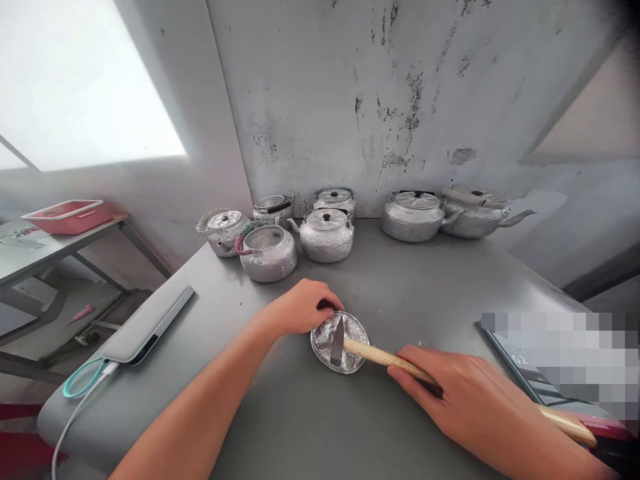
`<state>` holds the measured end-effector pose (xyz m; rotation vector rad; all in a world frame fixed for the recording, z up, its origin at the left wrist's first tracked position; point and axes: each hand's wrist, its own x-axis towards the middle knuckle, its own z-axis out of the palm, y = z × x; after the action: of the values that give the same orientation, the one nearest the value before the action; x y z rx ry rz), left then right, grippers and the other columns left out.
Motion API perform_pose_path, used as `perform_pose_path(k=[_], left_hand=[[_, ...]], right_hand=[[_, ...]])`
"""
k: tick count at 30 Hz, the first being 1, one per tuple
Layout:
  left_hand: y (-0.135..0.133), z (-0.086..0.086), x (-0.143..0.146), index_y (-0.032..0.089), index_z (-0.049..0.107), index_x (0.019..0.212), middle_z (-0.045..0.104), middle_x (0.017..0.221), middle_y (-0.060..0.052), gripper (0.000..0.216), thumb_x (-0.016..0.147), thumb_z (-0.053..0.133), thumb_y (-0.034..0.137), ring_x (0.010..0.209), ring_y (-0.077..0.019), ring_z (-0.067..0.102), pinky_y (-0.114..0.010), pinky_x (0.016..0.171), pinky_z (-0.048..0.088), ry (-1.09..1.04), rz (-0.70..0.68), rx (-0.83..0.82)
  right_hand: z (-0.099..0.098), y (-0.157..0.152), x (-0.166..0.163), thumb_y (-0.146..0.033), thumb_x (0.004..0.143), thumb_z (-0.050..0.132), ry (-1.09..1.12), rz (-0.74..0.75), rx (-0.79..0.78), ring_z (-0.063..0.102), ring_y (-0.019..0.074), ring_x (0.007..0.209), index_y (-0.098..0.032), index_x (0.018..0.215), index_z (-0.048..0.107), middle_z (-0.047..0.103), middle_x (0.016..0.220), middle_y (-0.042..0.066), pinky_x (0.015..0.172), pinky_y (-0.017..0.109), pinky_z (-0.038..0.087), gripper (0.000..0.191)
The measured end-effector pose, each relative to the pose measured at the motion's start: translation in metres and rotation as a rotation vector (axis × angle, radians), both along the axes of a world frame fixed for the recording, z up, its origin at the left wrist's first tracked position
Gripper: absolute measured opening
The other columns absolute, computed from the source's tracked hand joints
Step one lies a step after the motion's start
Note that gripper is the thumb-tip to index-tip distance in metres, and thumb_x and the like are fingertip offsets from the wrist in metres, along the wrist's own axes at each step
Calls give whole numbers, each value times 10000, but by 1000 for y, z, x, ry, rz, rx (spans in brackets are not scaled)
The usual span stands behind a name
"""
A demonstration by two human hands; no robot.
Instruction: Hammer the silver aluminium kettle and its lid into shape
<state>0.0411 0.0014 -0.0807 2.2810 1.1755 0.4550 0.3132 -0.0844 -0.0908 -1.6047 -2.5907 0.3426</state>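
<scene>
A small round metal lid (356, 325) with a dented, shiny surface lies on the grey table. My left hand (307, 307) is closed at its far left edge, fingers on the rim. My right hand (445, 383) grips the pale wooden handle of a hammer (377, 355). The hammer's narrow, pointed metal head is over the middle of the lid; whether it touches, I cannot tell. Beyond the lid stands a lidless kettle (270, 263) with a red wrapped handle. A lidded kettle (327, 240) is beside it.
More aluminium kettles (413, 220) line the table's back edge by the stained wall. A power bank (145, 327) with a white cable lies at left. A dark-edged flat item (510, 363) and a wooden end (567, 425) are at right. A pink basket (75, 217) sits on a side table.
</scene>
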Motion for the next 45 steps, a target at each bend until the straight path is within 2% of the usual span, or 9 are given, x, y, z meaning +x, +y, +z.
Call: perform_pose_path(k=[3, 6, 14, 26, 31, 45], left_hand=[[-3, 7, -2, 246, 780, 1104, 716, 1020, -51, 422, 755, 565, 147, 786, -187, 655, -260, 689, 488, 21, -46, -40], [-5, 10, -2, 240, 769, 1129, 706, 1002, -54, 441, 713, 633, 181, 784, -193, 649, -269, 712, 496, 43, -93, -48], [-3, 6, 4, 221, 769, 1112, 672, 995, -58, 408, 729, 644, 159, 834, -195, 641, -269, 757, 493, 30, -103, -63], [-1, 7, 5, 209, 759, 1087, 633, 971, -51, 437, 687, 624, 95, 811, -182, 627, -264, 727, 490, 23, -121, -114], [0, 10, 6, 206, 751, 1108, 618, 983, -33, 452, 691, 637, 77, 831, -164, 623, -252, 754, 493, 53, -123, -142], [3, 8, 4, 227, 744, 1140, 613, 1002, -30, 417, 738, 672, 142, 851, -160, 623, -237, 769, 502, 70, -128, -160]], right_hand=[[-3, 1, 1, -460, 1029, 394, 10, -3, 46, 589, 210, 562, -285, 798, 541, 652, 674, -26, 558, 312, 302, 325], [-5, 3, 0, -464, 1029, 395, 25, -9, 43, 606, 208, 563, -288, 819, 558, 662, 679, -25, 551, 310, 303, 319], [-5, 4, -2, -475, 1043, 349, -16, -31, -46, 665, 235, 650, -302, 899, 583, 698, 739, -13, 589, 318, 330, 324], [-1, 0, -2, -410, 1058, 310, -76, 56, 45, 639, 246, 576, -290, 843, 478, 654, 693, -19, 555, 330, 251, 298], [-4, 3, -1, -442, 1061, 291, -59, 70, 70, 618, 243, 532, -299, 827, 438, 629, 640, -48, 536, 319, 228, 311], [-9, 4, 2, -432, 1061, 321, -50, 104, 134, 610, 232, 494, -302, 833, 428, 622, 618, -60, 515, 318, 201, 283]])
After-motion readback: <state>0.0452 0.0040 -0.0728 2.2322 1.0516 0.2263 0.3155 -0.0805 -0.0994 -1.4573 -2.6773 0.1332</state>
